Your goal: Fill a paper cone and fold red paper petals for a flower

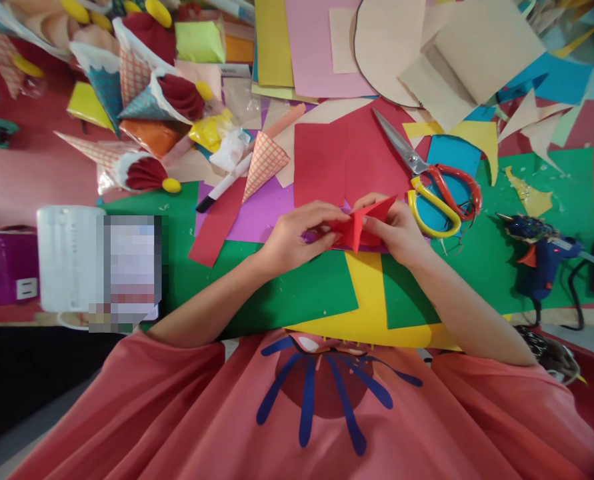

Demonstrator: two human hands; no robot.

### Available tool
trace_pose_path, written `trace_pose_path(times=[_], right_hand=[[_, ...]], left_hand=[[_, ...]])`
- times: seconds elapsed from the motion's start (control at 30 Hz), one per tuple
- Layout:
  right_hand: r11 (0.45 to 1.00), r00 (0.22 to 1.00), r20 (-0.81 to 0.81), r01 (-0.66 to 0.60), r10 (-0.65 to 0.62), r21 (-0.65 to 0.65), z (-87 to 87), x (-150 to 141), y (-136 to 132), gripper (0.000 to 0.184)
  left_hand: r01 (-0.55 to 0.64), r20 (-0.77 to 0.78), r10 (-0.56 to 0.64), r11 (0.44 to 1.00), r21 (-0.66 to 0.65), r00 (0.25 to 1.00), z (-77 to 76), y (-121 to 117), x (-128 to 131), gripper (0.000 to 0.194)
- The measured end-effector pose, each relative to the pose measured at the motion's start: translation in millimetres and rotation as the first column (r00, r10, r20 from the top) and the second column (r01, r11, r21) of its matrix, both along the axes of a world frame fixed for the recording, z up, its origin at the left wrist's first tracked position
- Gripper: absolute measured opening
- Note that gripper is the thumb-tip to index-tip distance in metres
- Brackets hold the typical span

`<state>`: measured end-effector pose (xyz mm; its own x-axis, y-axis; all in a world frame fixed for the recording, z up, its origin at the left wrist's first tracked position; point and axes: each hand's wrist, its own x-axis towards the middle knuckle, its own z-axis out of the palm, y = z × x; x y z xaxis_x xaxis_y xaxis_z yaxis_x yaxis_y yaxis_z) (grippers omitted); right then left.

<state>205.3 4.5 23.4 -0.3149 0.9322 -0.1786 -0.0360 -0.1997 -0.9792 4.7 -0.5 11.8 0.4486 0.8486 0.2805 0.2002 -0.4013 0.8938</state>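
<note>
A folded piece of red paper (357,227), with a pointed flap standing up, is held between both hands above the green and purple sheets. My left hand (301,237) pinches its left side with thumb and fingers. On the right side, my right hand (395,228) grips the paper, thumb on top near the fold. Just beyond the hands lies a larger flat red sheet (321,160). Scissors (419,167) with one red and one yellow handle rest open-bladed beside my right hand. A checkered paper cone (265,160) and a black-capped marker (227,181) lie beyond my left hand.
A blue hot glue gun (547,257) with its cord sits at the right. Several finished paper cones (141,100) crowd the back left. A white box-like device (71,257) stands at the left. Paper sheets (327,47) and scraps cover the back; green sheets (297,293) lie in front.
</note>
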Motion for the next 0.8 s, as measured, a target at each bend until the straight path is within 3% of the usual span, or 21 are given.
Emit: trace_pose_path(times=[0.17,0.4,0.63,0.8], right_hand=[[0.997,0.996,0.054,-0.075,0.074,0.022,0.9,1.8,-0.4,0.021],[0.991,0.992,0.068,-0.109,0.104,0.076,3.1,-0.2,-1.8,0.008],[0.999,0.992,0.124,0.009,-0.013,0.037,3.6,-1.5,-3.3,0.012],[0.993,0.989,0.125,0.090,-0.080,-0.077,2.8,-2.1,-4.5,0.016]], left_hand=[[-0.002,-0.036,0.002,1.000,0.005,0.999,-1.8,0.6,-1.0,0.019],[-0.005,0.130,0.038,0.969,-0.246,0.991,-4.7,-5.2,2.4,0.022],[0.023,0.165,0.026,0.956,-0.291,0.986,-2.6,-1.1,2.0,0.035],[0.069,0.144,-0.002,0.884,-0.463,0.990,-0.5,-1.4,2.9,0.055]])
